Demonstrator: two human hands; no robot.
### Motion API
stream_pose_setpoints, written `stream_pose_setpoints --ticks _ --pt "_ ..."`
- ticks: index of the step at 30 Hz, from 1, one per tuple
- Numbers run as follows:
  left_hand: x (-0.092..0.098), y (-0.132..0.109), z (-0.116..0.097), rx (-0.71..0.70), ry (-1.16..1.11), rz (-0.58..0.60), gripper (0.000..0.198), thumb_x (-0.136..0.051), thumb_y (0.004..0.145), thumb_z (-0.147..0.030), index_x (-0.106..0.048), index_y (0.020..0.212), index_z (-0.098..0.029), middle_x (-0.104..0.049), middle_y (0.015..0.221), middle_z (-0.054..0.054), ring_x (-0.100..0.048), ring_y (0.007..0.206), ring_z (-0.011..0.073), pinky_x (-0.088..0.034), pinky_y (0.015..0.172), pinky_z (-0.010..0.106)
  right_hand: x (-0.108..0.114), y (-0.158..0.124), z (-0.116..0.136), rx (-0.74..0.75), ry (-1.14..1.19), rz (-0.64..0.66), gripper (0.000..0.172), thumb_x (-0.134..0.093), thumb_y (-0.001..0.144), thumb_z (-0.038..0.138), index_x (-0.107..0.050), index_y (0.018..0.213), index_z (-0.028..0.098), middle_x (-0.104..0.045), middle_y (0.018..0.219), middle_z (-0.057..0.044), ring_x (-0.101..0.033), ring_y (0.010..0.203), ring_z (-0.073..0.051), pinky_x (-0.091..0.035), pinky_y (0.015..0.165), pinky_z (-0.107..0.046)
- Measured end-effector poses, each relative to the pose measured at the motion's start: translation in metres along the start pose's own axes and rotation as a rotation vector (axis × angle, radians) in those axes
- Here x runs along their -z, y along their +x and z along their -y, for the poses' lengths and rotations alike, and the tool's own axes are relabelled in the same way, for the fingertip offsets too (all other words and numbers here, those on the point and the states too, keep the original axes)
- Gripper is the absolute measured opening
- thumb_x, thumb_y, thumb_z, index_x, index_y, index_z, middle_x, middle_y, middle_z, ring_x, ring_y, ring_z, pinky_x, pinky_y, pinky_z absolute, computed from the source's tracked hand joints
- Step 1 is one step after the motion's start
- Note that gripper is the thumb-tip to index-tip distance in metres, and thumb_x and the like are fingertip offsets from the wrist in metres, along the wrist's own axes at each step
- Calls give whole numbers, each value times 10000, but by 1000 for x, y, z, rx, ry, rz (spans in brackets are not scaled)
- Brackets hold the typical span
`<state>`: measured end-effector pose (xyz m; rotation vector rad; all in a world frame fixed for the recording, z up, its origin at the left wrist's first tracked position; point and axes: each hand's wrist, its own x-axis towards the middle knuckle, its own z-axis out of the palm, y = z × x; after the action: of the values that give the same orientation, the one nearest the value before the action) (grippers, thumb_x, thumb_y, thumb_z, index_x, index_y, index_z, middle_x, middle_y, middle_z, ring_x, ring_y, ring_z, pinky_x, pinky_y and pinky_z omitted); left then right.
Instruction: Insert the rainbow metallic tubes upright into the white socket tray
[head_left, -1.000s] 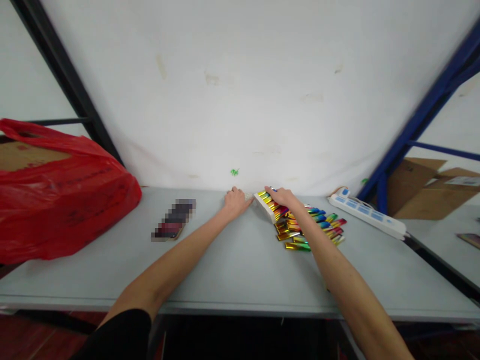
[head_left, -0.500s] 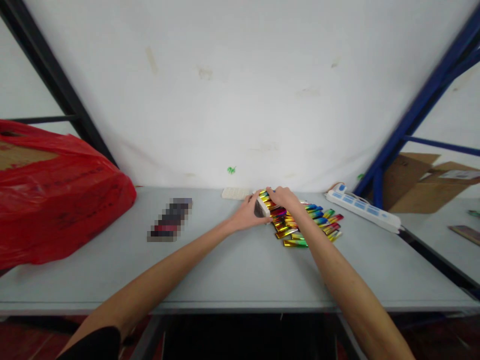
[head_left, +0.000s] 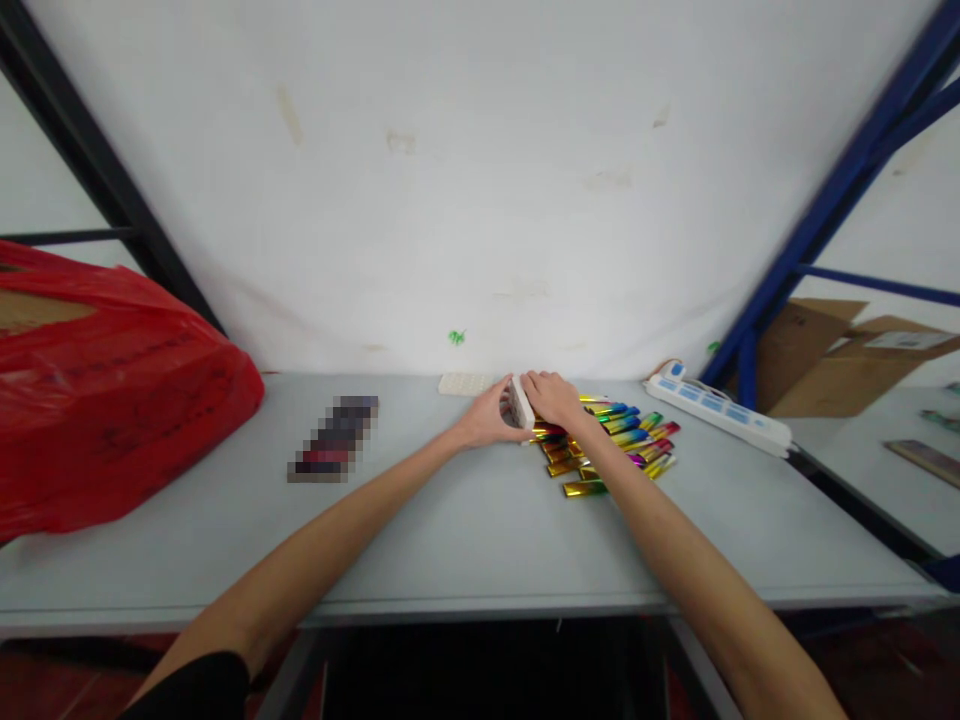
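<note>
My left hand (head_left: 486, 416) is wrapped round the left side of a small white tray (head_left: 523, 403), thumb below and fingers above. The tray stands tilted on its edge on the table. My right hand (head_left: 553, 397) is closed against the tray's right side, its fingers bent at the upper edge; whatever lies under the palm is hidden. Beneath and beside my right wrist spreads a loose pile of slim, shiny sticks (head_left: 634, 432) in gold, blue, green and red. A few gold ones show just below the right hand.
A cream-coloured flat tray (head_left: 463, 384) lies by the wall. At the right is a white power strip (head_left: 716, 412), with a cardboard box (head_left: 817, 365) beyond the blue frame. To the left are a blurred dark item (head_left: 336, 440) and a red plastic bag (head_left: 127, 400) on the grey table (head_left: 450, 550).
The white tray has been turned more upright, and the coloured sticks seen at its right side are now covered. My right hand has shifted slightly left and down over them.
</note>
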<state>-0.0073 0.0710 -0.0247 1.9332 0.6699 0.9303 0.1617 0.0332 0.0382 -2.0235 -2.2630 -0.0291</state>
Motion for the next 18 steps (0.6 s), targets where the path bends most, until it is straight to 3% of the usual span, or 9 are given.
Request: stream_pose_setpoints --ticks 7,13,18 --pt "-1 -1 6 -10 29 -18 1289 -965 549 -411 -274 1615 -194 -455 1513 215 -561 1312 350 -464 1127 544 -4 -8 -31 -119 -50 -75 472 -213 1098 384 -625 1210 182 -674 1232 -158 -611 1176 -300 -460 969 -429" --pt "-1 -1 8 3 22 -10 1304 -965 553 -419 -255 1625 -205 -433 1526 209 -553 1322 349 -467 1130 528 -6 -8 -62 -39 35 -57 398 -304 1081 322 -655 1140 142 -700 1182 -159 -628 1139 -238 -405 1013 -330" --pt "1 1 6 15 30 5 1325 -976 532 -419 -265 1623 -178 -446 1505 233 -555 1317 377 -457 1129 565 -1 -11 -64 10 94 -48 322 -396 1043 297 -650 1171 146 -714 1186 -131 -642 1099 -226 -419 977 -304"
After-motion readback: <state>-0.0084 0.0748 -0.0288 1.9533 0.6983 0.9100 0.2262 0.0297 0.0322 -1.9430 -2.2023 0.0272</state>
